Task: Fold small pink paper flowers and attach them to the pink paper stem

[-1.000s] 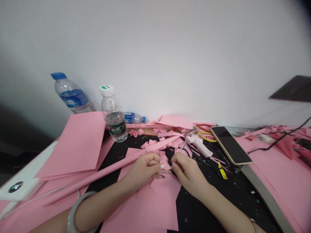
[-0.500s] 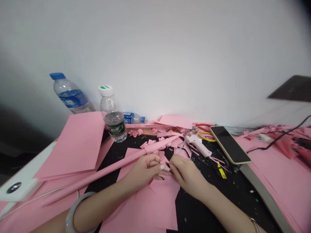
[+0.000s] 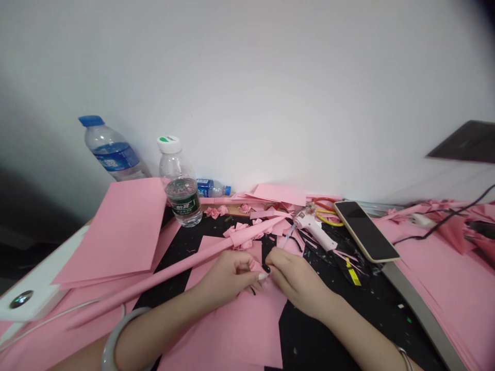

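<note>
Between my two hands is a small folded piece of pink paper (image 3: 255, 266), mostly covered by fingers. My left hand (image 3: 232, 275) is closed on it, thumb pressed over the front. My right hand (image 3: 292, 275) pinches at its right side, the dark-nailed thumb touching the left thumb's tip. Beneath both hands lie flat pink sheets (image 3: 232, 335) on a black work surface (image 3: 313, 335). Just beyond, a long rolled pink paper tube (image 3: 185, 263) slants across. Small pink paper flowers (image 3: 242, 229) cluster behind the tube's far end.
A white glue gun (image 3: 315, 229) and a phone (image 3: 365, 229) lie to the right. An upright water bottle (image 3: 180, 190), a leaning blue-capped bottle (image 3: 112, 149) and a fallen bottle (image 3: 212, 188) stand or lie near the wall. Pink paper stacks (image 3: 119, 232) fill the left; more sheets (image 3: 436, 288) are right.
Both hands have shifted slightly downward, and the thumbs have come together. The folded pink piece is more hidden by the fingers than before. Everything else stays in place.
</note>
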`<state>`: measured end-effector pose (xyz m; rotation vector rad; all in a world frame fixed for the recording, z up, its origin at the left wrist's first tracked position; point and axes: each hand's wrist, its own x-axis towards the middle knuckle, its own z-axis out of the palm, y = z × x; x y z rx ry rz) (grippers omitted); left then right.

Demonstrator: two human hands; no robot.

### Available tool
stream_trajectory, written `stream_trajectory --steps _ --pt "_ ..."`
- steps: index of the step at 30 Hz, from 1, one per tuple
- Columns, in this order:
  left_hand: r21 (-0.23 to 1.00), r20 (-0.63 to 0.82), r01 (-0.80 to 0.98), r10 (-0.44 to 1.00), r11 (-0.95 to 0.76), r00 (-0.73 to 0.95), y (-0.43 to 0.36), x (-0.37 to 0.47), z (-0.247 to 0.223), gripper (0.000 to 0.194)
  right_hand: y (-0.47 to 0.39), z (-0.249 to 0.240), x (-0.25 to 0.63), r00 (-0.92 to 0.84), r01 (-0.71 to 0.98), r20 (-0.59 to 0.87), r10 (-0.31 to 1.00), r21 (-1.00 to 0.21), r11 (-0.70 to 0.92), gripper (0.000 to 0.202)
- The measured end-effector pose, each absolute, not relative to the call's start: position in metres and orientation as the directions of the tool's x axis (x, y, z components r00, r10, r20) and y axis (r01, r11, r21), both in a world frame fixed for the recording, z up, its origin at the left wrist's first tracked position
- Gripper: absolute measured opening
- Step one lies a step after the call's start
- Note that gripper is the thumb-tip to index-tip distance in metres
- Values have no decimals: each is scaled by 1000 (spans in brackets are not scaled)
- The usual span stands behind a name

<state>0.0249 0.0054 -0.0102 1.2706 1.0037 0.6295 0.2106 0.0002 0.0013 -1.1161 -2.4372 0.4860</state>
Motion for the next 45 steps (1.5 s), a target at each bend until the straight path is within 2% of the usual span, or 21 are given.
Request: stream_trajectory --steps 6,10,19,25,30,45 --pt "944 -309 62 806 323 505 6 24 -10 17 -1 -1 207 -581 559 212 786 -598 575 26" --pt "943 -293 19 799 333 526 6 23 -8 18 -1 -6 209 -561 559 262 785 -580 593 23" --pt "951 -279 50 783 304 555 4 23 -9 29 3 -5 211 -428 584 375 822 -580 568 23" --pt "954 -288 85 794 289 535 3 25 -13 23 0 -7 209 -475 545 349 807 -604 582 20" --pt "949 -308 90 817 304 488 2 26 -11 21 -4 -2 207 -345 462 431 833 -695 551 18" --pt "976 -220 99 876 196 430 5 25 -18 26 -2 -6 203 -335 418 417 845 -738 530 18"
